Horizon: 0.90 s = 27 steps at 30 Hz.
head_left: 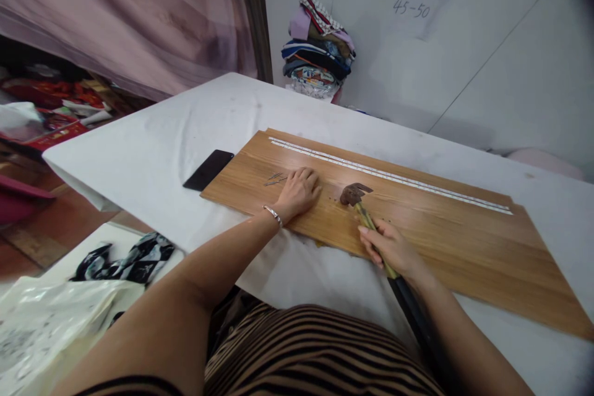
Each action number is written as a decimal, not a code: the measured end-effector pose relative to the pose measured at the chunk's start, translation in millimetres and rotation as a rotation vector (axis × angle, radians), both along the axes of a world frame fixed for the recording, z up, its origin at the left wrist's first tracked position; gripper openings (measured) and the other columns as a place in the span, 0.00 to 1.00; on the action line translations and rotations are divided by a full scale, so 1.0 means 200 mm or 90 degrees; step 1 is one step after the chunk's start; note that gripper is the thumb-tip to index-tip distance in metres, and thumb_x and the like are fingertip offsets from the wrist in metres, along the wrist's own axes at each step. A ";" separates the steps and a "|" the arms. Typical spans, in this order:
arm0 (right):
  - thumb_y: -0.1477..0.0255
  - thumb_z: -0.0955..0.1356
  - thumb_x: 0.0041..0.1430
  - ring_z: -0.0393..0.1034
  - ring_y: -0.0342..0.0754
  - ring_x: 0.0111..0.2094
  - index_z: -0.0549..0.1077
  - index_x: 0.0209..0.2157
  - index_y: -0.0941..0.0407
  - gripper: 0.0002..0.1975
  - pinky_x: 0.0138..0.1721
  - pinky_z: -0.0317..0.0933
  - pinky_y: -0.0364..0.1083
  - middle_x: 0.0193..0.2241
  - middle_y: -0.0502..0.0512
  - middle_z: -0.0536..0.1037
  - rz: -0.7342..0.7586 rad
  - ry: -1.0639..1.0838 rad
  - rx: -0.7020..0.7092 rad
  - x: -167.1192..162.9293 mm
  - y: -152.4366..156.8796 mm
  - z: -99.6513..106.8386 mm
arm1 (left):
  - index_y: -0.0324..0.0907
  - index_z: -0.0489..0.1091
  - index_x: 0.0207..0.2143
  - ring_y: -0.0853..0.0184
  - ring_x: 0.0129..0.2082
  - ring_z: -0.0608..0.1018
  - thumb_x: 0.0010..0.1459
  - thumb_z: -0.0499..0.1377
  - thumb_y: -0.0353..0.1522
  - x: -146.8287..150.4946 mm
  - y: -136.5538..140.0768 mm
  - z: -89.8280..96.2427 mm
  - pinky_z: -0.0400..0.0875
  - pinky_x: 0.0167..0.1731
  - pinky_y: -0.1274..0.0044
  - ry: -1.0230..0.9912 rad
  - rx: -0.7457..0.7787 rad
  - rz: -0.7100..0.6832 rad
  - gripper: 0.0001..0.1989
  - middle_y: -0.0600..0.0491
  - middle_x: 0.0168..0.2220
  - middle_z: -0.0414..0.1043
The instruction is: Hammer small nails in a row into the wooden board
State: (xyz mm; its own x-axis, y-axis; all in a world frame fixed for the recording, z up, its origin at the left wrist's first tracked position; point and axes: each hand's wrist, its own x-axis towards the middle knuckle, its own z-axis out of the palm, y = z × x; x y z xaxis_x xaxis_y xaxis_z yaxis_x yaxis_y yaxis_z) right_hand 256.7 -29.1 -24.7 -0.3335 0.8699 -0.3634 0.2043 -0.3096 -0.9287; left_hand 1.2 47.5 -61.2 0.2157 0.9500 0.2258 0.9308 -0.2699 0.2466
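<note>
A person's right hand (388, 244) grips a hammer (401, 294) partway up its handle, the metal head at the surface of a wooden board (445, 247) lying on a white table (153, 136). The left hand (299, 192) rests on the board, fingers loosely bent, near loose nails (275, 182); whether it covers anything cannot be told. A swing straying left could bruise those fingers; a jolt could scatter the nails.
</note>
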 end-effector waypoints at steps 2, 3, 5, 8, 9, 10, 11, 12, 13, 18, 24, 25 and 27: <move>0.51 0.72 0.52 0.52 0.39 0.11 0.70 0.44 0.54 0.26 0.11 0.49 0.40 0.15 0.38 0.64 -0.002 -0.001 -0.001 0.00 0.00 0.00 | 0.44 0.74 0.49 0.53 0.60 0.71 0.69 0.54 0.36 0.00 0.00 0.00 0.64 0.63 0.60 -0.002 0.000 -0.001 0.12 0.43 0.56 0.74; 0.50 0.72 0.52 0.52 0.39 0.11 0.70 0.44 0.54 0.26 0.11 0.49 0.40 0.15 0.38 0.64 -0.003 -0.002 -0.001 0.00 0.00 0.00 | 0.44 0.74 0.49 0.53 0.60 0.71 0.69 0.54 0.36 0.00 0.00 0.00 0.64 0.62 0.60 -0.002 -0.001 -0.001 0.12 0.43 0.56 0.74; 0.50 0.72 0.51 0.51 0.39 0.11 0.70 0.43 0.54 0.26 0.11 0.49 0.40 0.14 0.38 0.64 -0.002 -0.005 0.000 -0.01 0.00 0.00 | 0.43 0.74 0.49 0.53 0.60 0.71 0.69 0.54 0.36 0.00 0.00 0.00 0.64 0.62 0.61 -0.002 -0.002 -0.001 0.12 0.43 0.56 0.73; 0.49 0.71 0.52 0.50 0.39 0.10 0.69 0.41 0.54 0.25 0.11 0.50 0.40 0.12 0.37 0.62 0.003 -0.005 0.003 -0.01 0.00 0.02 | 0.43 0.74 0.49 0.54 0.60 0.71 0.69 0.54 0.36 0.00 0.00 0.00 0.64 0.62 0.61 0.000 -0.002 -0.001 0.12 0.43 0.55 0.73; 0.49 0.71 0.51 0.50 0.39 0.10 0.69 0.41 0.54 0.25 0.11 0.50 0.40 0.13 0.37 0.62 0.001 -0.004 0.004 -0.01 0.00 0.02 | 0.43 0.74 0.48 0.54 0.60 0.71 0.69 0.54 0.36 0.00 0.00 0.00 0.64 0.62 0.62 0.001 -0.002 -0.001 0.12 0.43 0.55 0.73; 0.49 0.72 0.51 0.51 0.38 0.11 0.69 0.41 0.54 0.26 0.11 0.50 0.40 0.13 0.37 0.63 -0.003 -0.003 0.004 -0.01 0.00 0.03 | 0.43 0.74 0.48 0.54 0.60 0.71 0.69 0.54 0.37 0.00 0.00 0.00 0.64 0.62 0.62 0.002 -0.003 -0.001 0.12 0.43 0.55 0.73; 0.49 0.72 0.51 0.51 0.38 0.11 0.69 0.42 0.54 0.26 0.11 0.49 0.40 0.15 0.38 0.64 -0.008 -0.001 0.004 -0.01 0.00 0.03 | 0.43 0.74 0.49 0.53 0.60 0.71 0.69 0.54 0.37 0.00 0.00 0.00 0.64 0.63 0.62 0.003 -0.004 -0.001 0.12 0.43 0.55 0.73; 0.49 0.72 0.50 0.52 0.38 0.11 0.69 0.42 0.54 0.26 0.11 0.49 0.40 0.15 0.38 0.65 -0.011 0.000 0.004 -0.01 0.00 0.03 | 0.43 0.74 0.49 0.53 0.60 0.71 0.70 0.54 0.37 0.00 0.00 0.00 0.64 0.63 0.62 0.004 -0.005 -0.001 0.13 0.43 0.55 0.74; 0.49 0.72 0.50 0.52 0.38 0.11 0.69 0.42 0.54 0.26 0.11 0.50 0.40 0.16 0.38 0.65 -0.011 -0.001 0.004 -0.01 0.00 0.03 | 0.43 0.74 0.49 0.53 0.60 0.71 0.70 0.53 0.37 0.00 0.00 0.00 0.64 0.63 0.62 0.005 -0.005 -0.001 0.13 0.44 0.55 0.74; 0.49 0.72 0.51 0.51 0.39 0.11 0.68 0.42 0.54 0.26 0.12 0.50 0.40 0.13 0.37 0.62 0.005 -0.006 0.002 -0.01 0.00 0.02 | 0.43 0.74 0.49 0.54 0.59 0.71 0.69 0.54 0.36 0.00 0.00 0.00 0.64 0.62 0.62 0.008 0.005 -0.003 0.12 0.44 0.55 0.74; 0.49 0.71 0.52 0.52 0.38 0.11 0.67 0.39 0.53 0.24 0.12 0.49 0.40 0.14 0.38 0.64 0.005 -0.013 0.002 0.00 0.00 0.02 | 0.44 0.74 0.48 0.54 0.60 0.71 0.69 0.54 0.36 0.00 0.00 0.00 0.64 0.62 0.61 0.005 0.000 -0.001 0.11 0.44 0.55 0.74; 0.49 0.71 0.52 0.52 0.38 0.11 0.67 0.37 0.53 0.23 0.12 0.49 0.40 0.15 0.38 0.64 0.005 -0.014 0.005 0.00 0.00 0.02 | 0.44 0.74 0.48 0.54 0.60 0.71 0.69 0.54 0.36 0.00 0.00 -0.01 0.64 0.62 0.62 0.006 0.002 -0.001 0.11 0.44 0.55 0.74; 0.50 0.71 0.52 0.52 0.38 0.11 0.65 0.34 0.52 0.22 0.12 0.49 0.39 0.15 0.39 0.64 0.003 -0.012 0.011 0.00 0.00 0.02 | 0.44 0.74 0.48 0.54 0.60 0.71 0.69 0.54 0.36 0.00 0.00 -0.01 0.64 0.62 0.62 0.007 0.006 0.000 0.11 0.44 0.55 0.73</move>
State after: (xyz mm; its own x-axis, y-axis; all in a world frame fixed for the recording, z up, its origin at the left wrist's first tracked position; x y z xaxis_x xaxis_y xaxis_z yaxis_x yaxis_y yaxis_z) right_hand 256.5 -28.2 -21.0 -0.3312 0.8743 -0.3549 0.2233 -0.2928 -0.9297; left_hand 0.4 48.3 -63.9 0.2183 0.9479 0.2320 0.9332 -0.2723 0.2345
